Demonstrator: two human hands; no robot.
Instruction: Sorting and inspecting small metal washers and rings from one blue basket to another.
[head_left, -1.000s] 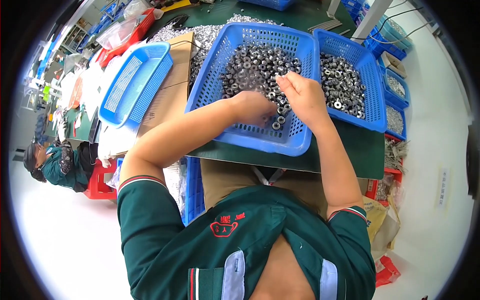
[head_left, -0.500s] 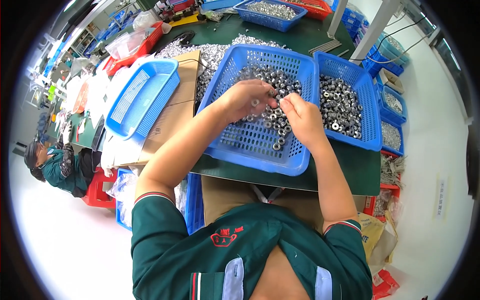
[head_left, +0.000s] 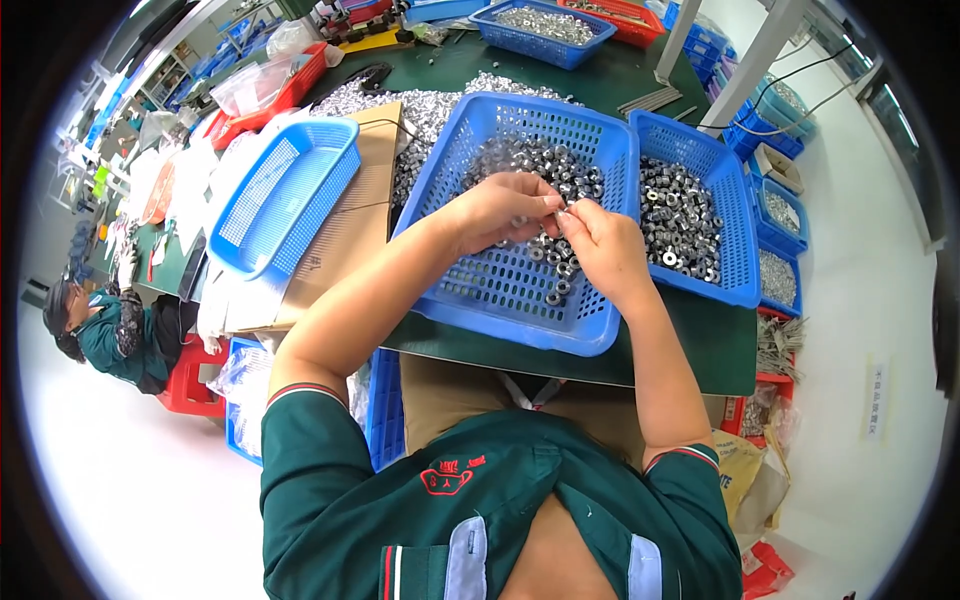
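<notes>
Over a large blue perforated basket (head_left: 460, 306), both my hands come together at the fingertips. My left hand (head_left: 505, 208) is closed, its fingers curled around small metal rings that show partly beneath them. Thumb and forefinger of my right hand (head_left: 603, 243) pinch against the left fingertips; whatever is between them is too small and hidden to make out. Loose metal rings (head_left: 545, 160), short and thick with a round hole, are heaped toward the basket's far side. A few lie scattered near its middle, below my fingers.
A second blue basket (head_left: 740, 235) with more rings adjoins on the right. On the left, an empty blue basket (head_left: 235, 215) rests partly on cardboard (head_left: 345, 220). Shiny parts (head_left: 370, 100) are spread behind on the green table (head_left: 460, 65). A co-worker (head_left: 105, 325) sits far left.
My hands have closed together: the left fingers have moved slightly right and down to meet the right fingertips. The baskets are essentially where they were.
</notes>
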